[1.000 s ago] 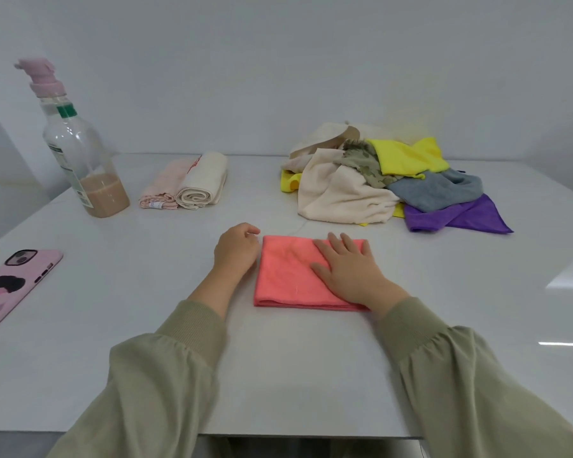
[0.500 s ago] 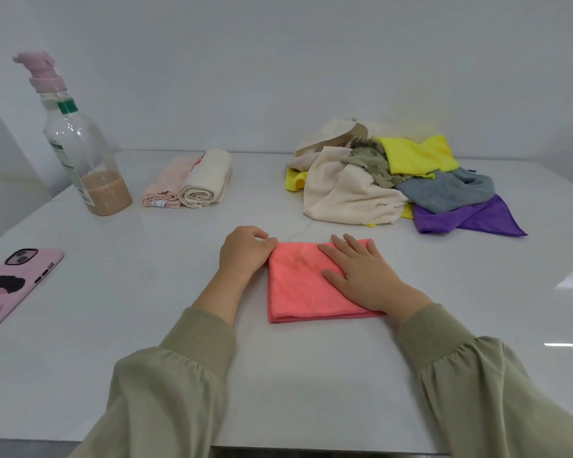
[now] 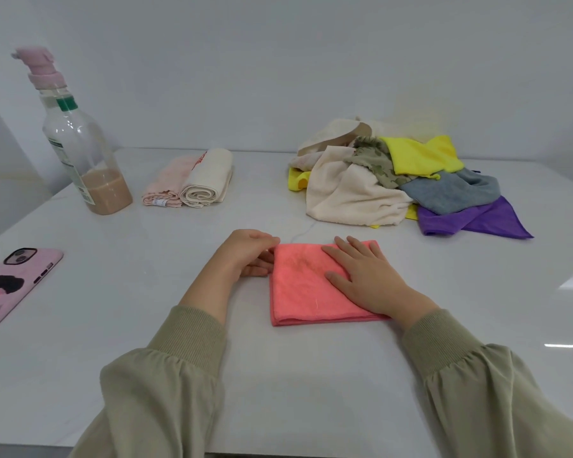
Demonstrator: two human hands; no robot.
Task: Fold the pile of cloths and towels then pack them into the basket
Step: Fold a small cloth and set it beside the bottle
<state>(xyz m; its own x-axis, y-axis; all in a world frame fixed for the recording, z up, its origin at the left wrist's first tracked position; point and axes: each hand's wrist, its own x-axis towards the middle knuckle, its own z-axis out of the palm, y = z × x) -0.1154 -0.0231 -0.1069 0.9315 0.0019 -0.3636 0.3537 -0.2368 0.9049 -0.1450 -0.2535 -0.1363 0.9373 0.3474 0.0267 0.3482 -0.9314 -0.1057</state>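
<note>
A coral cloth (image 3: 305, 285), folded into a flat rectangle, lies on the white table (image 3: 146, 325) in front of me. My left hand (image 3: 245, 256) sits at its left edge with curled fingers and pinches the cloth's far left corner. My right hand (image 3: 368, 279) lies flat on the cloth's right half, fingers spread, pressing it down. A loose pile of cloths (image 3: 407, 183) in cream, yellow, olive, grey and purple sits at the back right. Two rolled towels, one pink (image 3: 169, 183) and one cream (image 3: 209, 183), lie side by side at the back centre-left. No basket is in view.
A clear bottle with a pink pump (image 3: 80, 150), holding some beige liquid, stands at the back left. A pink phone (image 3: 10, 285) lies face down near the left edge. A wall runs along the table's far side.
My left hand moved right from beside the cloth to its left edge and took hold of the corner. My right hand stayed flat on the cloth.
</note>
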